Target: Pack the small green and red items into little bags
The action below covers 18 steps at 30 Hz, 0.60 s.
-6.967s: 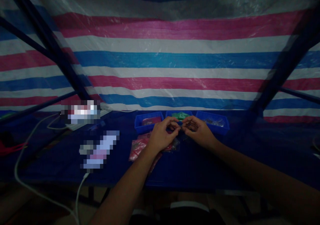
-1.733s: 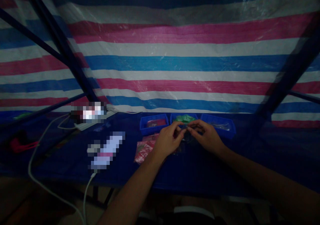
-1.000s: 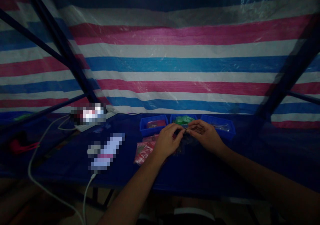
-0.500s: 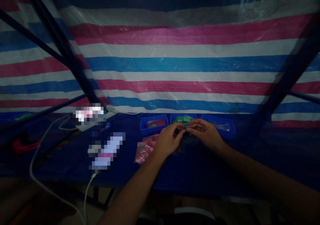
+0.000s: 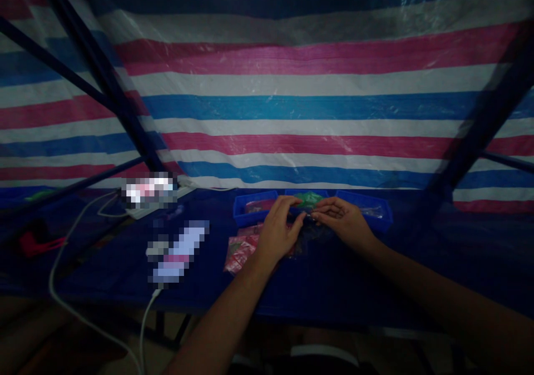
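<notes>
Close together over the blue table, my two hands work in front of the trays. My left hand has its thumb and forefinger apart, with the thumb tip near a small item at the right fingertips. My right hand is closed in a pinch on that item, too small and dark to name. Beneath them lie dark clear packets. Beside my left wrist is a pile of pink and red packets, partly hidden by that arm.
Three blue trays line the back: a left tray with pinkish packets, a middle one with green bags, and a right tray with clear packets. A power strip, a blurred-out phone and white cables lie left.
My left thumb and forefinger have spread apart from their earlier pinch, and its fingers have lifted slightly. My right hand stays almost in place.
</notes>
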{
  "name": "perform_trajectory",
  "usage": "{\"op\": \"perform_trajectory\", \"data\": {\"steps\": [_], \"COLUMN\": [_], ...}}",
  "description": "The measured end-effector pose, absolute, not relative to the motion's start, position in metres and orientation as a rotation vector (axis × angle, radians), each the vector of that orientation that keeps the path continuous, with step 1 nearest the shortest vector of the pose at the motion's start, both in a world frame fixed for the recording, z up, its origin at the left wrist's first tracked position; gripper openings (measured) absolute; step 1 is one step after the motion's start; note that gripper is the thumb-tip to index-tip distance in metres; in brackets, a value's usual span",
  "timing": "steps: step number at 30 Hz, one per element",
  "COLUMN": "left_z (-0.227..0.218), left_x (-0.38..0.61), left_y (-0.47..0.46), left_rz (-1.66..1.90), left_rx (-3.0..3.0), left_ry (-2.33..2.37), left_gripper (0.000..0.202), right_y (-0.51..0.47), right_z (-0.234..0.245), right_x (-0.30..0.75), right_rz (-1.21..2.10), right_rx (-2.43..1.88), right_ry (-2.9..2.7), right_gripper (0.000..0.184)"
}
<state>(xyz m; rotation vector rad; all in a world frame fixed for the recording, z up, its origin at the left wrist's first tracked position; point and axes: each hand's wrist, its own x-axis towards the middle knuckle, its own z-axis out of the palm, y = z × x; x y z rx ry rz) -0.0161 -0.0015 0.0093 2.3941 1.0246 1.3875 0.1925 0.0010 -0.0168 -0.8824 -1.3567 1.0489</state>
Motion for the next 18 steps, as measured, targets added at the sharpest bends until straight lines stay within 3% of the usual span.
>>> {"op": "perform_trajectory", "data": {"steps": [3, 9, 13, 18], "left_z": [0.007, -0.001, 0.001, 0.005], "left_x": [-0.016, -0.014, -0.014, -0.016], "left_y": [-0.001, 0.002, 0.003, 0.004], "left_rz": [1.381, 1.276, 1.300, 1.326], "left_rx": [2.464, 2.494, 2.446, 2.382], "left_ry": [0.964, 0.888, 0.922, 1.015], "left_gripper": [0.020, 0.035, 0.023, 0.019], "right_y": [0.003, -0.005, -0.012, -0.007], "right_z": [-0.018, -0.015, -0.009, -0.011], "right_x": [0.193, 0.185, 0.183, 0.188], "right_rz": [0.989, 0.985, 1.018, 0.868], "right_rx": [-0.908, -0.851, -0.838, -0.903], "right_ry": [-1.334, -1.381, -1.455, -1.495], "right_gripper": [0.041, 0.046, 0.033, 0.034]}}
